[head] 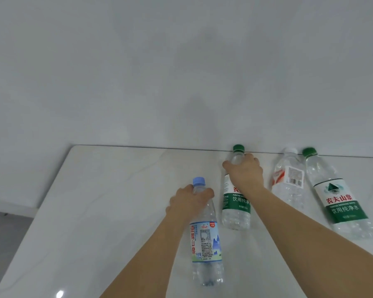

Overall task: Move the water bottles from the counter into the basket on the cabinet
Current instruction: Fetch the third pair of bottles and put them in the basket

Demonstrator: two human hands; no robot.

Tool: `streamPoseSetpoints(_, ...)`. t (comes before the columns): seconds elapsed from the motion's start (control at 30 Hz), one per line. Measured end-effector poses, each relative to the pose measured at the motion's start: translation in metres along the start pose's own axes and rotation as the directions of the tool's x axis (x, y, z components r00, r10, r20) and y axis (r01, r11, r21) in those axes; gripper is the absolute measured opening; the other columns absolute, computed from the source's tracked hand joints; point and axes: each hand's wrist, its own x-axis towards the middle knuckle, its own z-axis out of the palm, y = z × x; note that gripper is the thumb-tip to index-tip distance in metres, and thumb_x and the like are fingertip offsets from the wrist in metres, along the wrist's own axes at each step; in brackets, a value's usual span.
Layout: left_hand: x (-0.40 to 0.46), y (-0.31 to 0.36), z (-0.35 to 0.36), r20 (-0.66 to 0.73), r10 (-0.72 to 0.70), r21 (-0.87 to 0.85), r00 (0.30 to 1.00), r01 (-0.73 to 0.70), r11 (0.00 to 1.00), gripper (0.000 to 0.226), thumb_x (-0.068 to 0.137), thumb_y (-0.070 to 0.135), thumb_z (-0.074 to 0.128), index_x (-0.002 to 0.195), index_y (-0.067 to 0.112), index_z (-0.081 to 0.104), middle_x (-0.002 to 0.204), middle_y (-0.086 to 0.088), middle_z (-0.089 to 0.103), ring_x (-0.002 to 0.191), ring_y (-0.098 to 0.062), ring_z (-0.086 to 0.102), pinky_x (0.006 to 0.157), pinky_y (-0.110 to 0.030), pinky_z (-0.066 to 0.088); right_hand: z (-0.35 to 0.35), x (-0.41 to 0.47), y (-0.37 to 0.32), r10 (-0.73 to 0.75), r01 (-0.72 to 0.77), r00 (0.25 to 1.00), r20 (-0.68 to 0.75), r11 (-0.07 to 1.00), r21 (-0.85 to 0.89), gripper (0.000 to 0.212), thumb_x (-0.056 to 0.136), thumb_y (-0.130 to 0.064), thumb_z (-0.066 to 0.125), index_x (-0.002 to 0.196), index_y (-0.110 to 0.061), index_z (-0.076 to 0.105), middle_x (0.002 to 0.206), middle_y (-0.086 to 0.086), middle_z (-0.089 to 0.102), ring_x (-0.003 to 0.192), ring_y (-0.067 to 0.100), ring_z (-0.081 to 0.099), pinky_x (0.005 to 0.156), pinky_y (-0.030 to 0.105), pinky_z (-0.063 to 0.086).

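Four bottles (289, 183) upright, white marble counter (116, 201) w/ grey wall (159, 72) behind

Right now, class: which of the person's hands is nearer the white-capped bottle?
Right. The right hand grips a green-capped bottle just left of the white-capped bottle. The left hand is farther left, gripping the blue-capped bottle.

A plain pale wall (181, 61) rises behind; grey floor (4, 233) lies lower left.
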Motion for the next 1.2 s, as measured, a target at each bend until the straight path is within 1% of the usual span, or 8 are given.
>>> streamPoseSetpoints(0.33, 0.002, 0.001, 0.0, 0.079, 0.069, -0.121, 0.994, -0.059, 0.991, 0.058, 0.055, 0.059, 0.059, 0.096, 0.019, 0.069, 0.104, -0.008, 0.07, 0.101, -0.031, 0.065, 0.096, -0.048, 0.049, 0.005, 0.009, 0.012, -0.026, 0.027, 0.999, -0.029, 0.998, 0.053, 0.064, 0.069, -0.053, 0.059, 0.115, -0.009, 0.051, 0.103, 0.007, 0.051, 0.099, 0.031, 0.053, 0.076, 0.038, 0.043)
streamPoseSetpoints(0.43, 0.0, -0.004, -0.009, 0.191, 0.076, -0.287, 0.979, -0.018, 0.958, 0.049, 0.063, 0.046, 0.066, 0.096, 0.01, 0.072, 0.098, -0.01, 0.075, 0.092, -0.029, 0.07, 0.093, -0.043, 0.054, -0.01, -0.002, 0.015, -0.012, -0.014, 0.997, 0.08, 0.951, 0.309, 0.047, 0.07, -0.051, 0.064, 0.101, -0.017, 0.056, 0.09, 0.006, 0.065, 0.076, 0.026, 0.067, 0.069, 0.042, 0.057)
streamPoseSetpoints(0.53, -0.013, -0.016, -0.018, 0.223, 0.117, -0.444, 0.968, -0.006, 0.896, 0.016, 0.08, 0.029, 0.063, 0.08, 0.013, 0.068, 0.078, -0.006, 0.071, 0.066, -0.019, 0.065, 0.069, -0.031, 0.053, -0.031, -0.022, 0.029, 0.023, -0.118, 0.988, 0.155, 0.758, 0.642, 0.042, 0.072, -0.036, 0.069, 0.107, -0.021, 0.052, 0.092, 0.01, 0.067, 0.071, 0.027, 0.071, 0.062, 0.043, 0.06)
streamPoseSetpoints(0.67, -0.049, -0.035, -0.024, 0.075, 0.084, -0.723, 0.994, -0.004, 0.691, 0.013, 0.082, 0.019, 0.07, 0.08, 0.012, 0.059, 0.073, -0.011, 0.067, 0.059, -0.023, 0.061, 0.058, -0.029, 0.052, -0.054, -0.058, 0.038, -0.01, -0.205, 0.963, 0.268, 0.617, 0.759, 0.042, 0.076, -0.027, 0.072, 0.111, -0.016, 0.052, 0.097, 0.007, 0.065, 0.083, 0.025, 0.069, 0.067, 0.04, 0.056)
streamPoseSetpoints(0.77, -0.096, -0.034, -0.027, -0.087, 0.126, -0.688, 0.988, -0.151, 0.709, 0.015, 0.074, 0.023, 0.076, 0.081, 0.013, 0.066, 0.076, -0.011, 0.071, 0.066, -0.023, 0.063, 0.058, -0.03, 0.053, -0.066, -0.1, 0.03, -0.022, -0.192, 0.961, 0.275, 0.664, 0.723, 0.03, 0.08, -0.033, 0.069, 0.099, -0.011, 0.063, 0.081, 0.005, 0.067, 0.072, 0.022, 0.065, 0.071, 0.039, 0.054)
streamPoseSetpoints(0.87, -0.145, -0.022, -0.032, -0.194, 0.239, -0.559, 0.951, -0.307, 0.77, 0.012, 0.068, 0.029, 0.073, 0.071, 0.019, 0.067, 0.071, -0.003, 0.069, 0.062, -0.013, 0.064, 0.06, -0.025, 0.053, -0.079, -0.145, 0.011, -0.149, 0.002, 0.975, 0.168, 0.753, 0.658, 0.024, 0.082, -0.044, 0.064, 0.087, -0.02, 0.065, 0.082, 0.004, 0.069, 0.074, 0.023, 0.066, 0.07, 0.033, 0.049)
streamPoseSetpoints(1.03, -0.228, 0.018, -0.079, -0.421, 0.349, -0.43, 0.838, -0.522, 0.737, 0.019, 0.073, 0.029, 0.068, 0.074, 0.011, 0.062, 0.071, -0.004, 0.066, 0.062, -0.013, 0.061, 0.064, -0.03, 0.051, -0.149, -0.193, -0.044, -0.284, 0.17, 0.957, 0.056, 0.709, 0.684, 0.018, 0.08, -0.04, 0.063, 0.077, -0.022, 0.063, 0.078, -0.001, 0.067, 0.073, 0.019, 0.061, 0.063, 0.029, 0.043)
streamPoseSetpoints(1.2, -0.316, 0.064, -0.139, -0.667, 0.396, -0.303, 0.632, -0.715, 0.63, 0.034, 0.073, 0.025, 0.063, 0.084, -0.006, 0.055, 0.071, -0.008, 0.053, 0.064, -0.016, 0.049, 0.063, -0.032, 0.042, -0.227, -0.237, -0.108, -0.463, 0.353, 0.886, -0.028, 0.634, 0.688, 0.021, 0.075, -0.03, 0.062, 0.065, -0.016, 0.051, 0.063, -0.002, 0.05, 0.06, 0.016, 0.045, 0.058, 0.028, 0.036)
